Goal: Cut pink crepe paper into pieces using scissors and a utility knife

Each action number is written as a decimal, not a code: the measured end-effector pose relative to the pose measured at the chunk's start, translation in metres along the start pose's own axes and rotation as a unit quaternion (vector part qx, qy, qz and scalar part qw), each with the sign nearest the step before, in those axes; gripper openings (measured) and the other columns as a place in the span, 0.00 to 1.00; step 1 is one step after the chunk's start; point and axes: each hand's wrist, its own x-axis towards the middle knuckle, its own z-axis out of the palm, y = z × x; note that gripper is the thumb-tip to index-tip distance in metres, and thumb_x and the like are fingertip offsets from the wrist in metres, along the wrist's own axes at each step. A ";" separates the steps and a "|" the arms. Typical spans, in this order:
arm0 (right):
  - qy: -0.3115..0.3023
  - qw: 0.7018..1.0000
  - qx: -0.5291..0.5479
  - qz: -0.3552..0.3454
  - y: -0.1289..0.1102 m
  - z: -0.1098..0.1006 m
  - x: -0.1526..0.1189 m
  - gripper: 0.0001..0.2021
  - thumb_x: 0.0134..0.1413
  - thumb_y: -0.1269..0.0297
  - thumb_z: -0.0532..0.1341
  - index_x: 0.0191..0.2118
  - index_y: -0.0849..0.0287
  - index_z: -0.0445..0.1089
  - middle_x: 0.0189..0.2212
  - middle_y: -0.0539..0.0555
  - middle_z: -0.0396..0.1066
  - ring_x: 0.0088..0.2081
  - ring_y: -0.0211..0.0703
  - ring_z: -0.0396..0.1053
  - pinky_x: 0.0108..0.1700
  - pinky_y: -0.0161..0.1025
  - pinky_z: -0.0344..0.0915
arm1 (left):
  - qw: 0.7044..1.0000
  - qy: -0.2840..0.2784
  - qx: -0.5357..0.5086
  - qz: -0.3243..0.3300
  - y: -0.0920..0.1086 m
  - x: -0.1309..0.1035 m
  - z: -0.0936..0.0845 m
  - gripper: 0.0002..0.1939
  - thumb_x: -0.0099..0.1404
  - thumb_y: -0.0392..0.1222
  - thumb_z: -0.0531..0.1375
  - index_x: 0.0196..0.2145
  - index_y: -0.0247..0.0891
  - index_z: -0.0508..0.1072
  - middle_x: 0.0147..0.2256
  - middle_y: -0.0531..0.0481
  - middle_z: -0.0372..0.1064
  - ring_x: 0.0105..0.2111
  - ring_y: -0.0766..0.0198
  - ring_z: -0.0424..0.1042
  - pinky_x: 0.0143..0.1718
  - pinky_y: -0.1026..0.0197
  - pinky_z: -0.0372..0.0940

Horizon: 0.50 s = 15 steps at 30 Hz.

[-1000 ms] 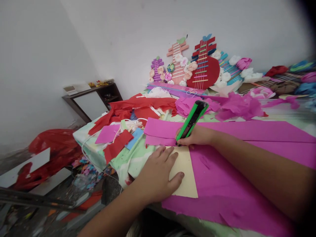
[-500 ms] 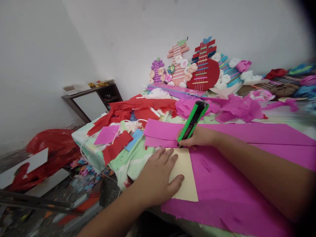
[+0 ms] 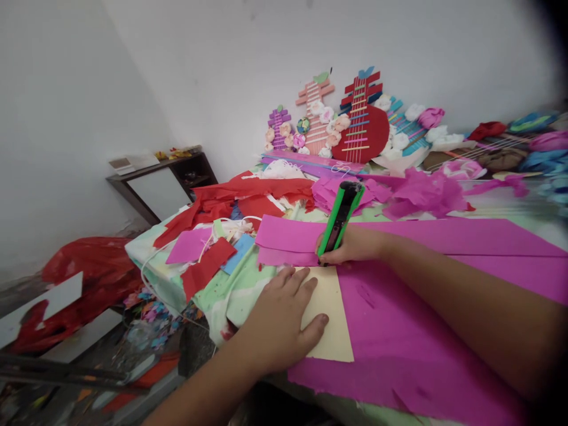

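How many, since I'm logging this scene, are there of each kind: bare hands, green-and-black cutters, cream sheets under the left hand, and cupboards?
Left hand and right hand: 2
Green-and-black cutter: 1
Cream sheet: 1
Cupboard: 1
Total: 5

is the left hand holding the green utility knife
No, the right hand grips the green utility knife, while the left hand lies spread on the cream card.

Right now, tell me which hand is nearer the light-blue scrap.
Left. The left hand lies right and nearside of the light-blue scrap; the right hand, holding the green-and-black tool, is farther right.
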 end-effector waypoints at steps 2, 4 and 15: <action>-0.001 1.000 0.012 0.004 0.001 0.000 0.000 0.06 0.41 0.64 0.57 0.24 0.61 0.64 0.15 0.45 0.61 0.18 0.31 0.59 0.22 0.30 0.57 | 1.000 -0.008 0.006 -0.006 0.000 0.000 -0.001 0.26 0.60 0.51 0.49 0.52 0.34 0.60 0.55 0.42 0.52 0.55 0.48 0.47 0.54 0.44 0.47; -0.004 1.000 0.016 0.007 0.001 -0.001 -0.001 0.06 0.41 0.63 0.57 0.26 0.60 0.65 0.15 0.45 0.61 0.17 0.31 0.59 0.21 0.30 0.57 | 1.000 -0.017 0.010 -0.012 0.001 0.000 -0.001 0.26 0.60 0.51 0.48 0.52 0.34 0.59 0.55 0.42 0.52 0.56 0.47 0.47 0.54 0.44 0.47; 0.000 1.000 -0.017 -0.012 -0.001 -0.005 -0.002 0.06 0.41 0.63 0.58 0.26 0.61 0.66 0.17 0.45 0.61 0.19 0.30 0.58 0.21 0.29 0.57 | 1.000 -0.020 0.011 -0.007 0.001 0.000 -0.002 0.27 0.60 0.51 0.48 0.53 0.33 0.59 0.55 0.41 0.52 0.55 0.47 0.47 0.54 0.44 0.47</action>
